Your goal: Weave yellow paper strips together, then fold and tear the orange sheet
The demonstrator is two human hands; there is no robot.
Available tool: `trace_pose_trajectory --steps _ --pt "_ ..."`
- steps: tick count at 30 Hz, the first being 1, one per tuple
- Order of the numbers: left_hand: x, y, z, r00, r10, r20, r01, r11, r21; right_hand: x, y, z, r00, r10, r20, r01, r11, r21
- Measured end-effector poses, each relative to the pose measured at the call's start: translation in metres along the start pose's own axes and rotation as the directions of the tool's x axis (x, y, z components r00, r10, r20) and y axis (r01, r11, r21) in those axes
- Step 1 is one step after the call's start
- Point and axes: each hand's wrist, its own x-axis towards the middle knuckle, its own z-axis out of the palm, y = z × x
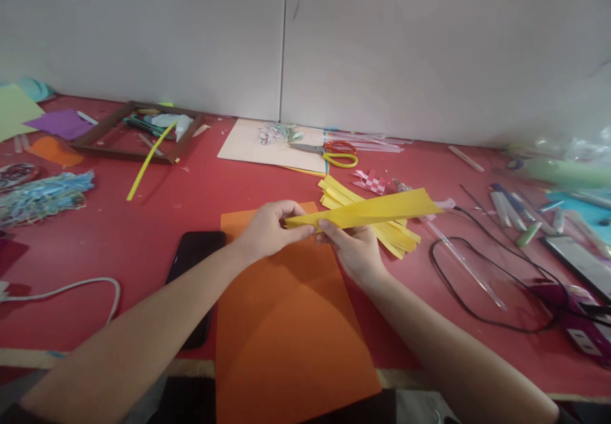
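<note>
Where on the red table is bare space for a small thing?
Bare red table shows between the blue fringe and the black phone, also between the brown frame and the orange sheet. Crowded: right side, with black cable and pens.

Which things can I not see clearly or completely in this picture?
In the head view:
Black phone: middle hidden by the left forearm.
Yellow pile: number unclear, partly covered by the held yellow strip.
Orange sheet: one corner cut off by bottom edge.
Clear plastic, right: blurred.

Left grip (271, 230), right grip (359, 251), both pinching, forearms (157, 330) converging
</note>
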Motion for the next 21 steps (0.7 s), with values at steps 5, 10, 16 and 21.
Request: trace_pose_trajectory --steps 5,10,16,21 --pt "-0.001 -0.003 0.0 0.996 0.029 0.082 -0.027 0.999 -0.023 -0.002 -0.002 0.0 0.997 -0.038 0.062 0.045 0.992 -0.118" --pt "-0.002 0.002 0.0 0.999 -0.019 0.04 0.017 0.999 0.044 -0.003 -0.003 0.001 1.0 -0.027 0.017 0.028 0.993 -0.119" --pt "0.001 0.001 -0.002 0.99 -0.023 -0.139 0.019 0.999 -0.031 0.01 -0.009 -0.004 0.983 -0.011 -0.183 0.028 0.995 0.096" --pt "0.007 -0.006 -0.006 0.964 -0.009 -0.267 -0.031 0.989 -0.146 0.017 -0.012 -0.013 0.959 -0.033 -0.282 0.064 0.993 0.099"
